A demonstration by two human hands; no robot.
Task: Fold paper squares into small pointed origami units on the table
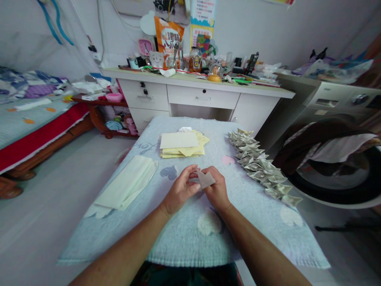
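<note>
Between my hands, above the middle of the cloth-covered table, is a small piece of folded pale paper (206, 180). My right hand (218, 187) grips it from the right, fingers curled behind it. My left hand (182, 187) is at its left edge, thumb and fingers curved around that side; whether they pinch the paper is hard to make out. Beyond my hands lies a stack of cream and yellow paper sheets (179, 141). To the right stand rows of folded grey paper pieces with pointed tips (257, 163).
A folded pale green cloth or paper (126, 184) lies at the table's left. The light blue tablecloth (178, 242) hangs toward my lap. Behind is a white desk (205, 95) with a cluttered top. A washing machine (336, 103) with its door open stands right, a bed (35, 131) left.
</note>
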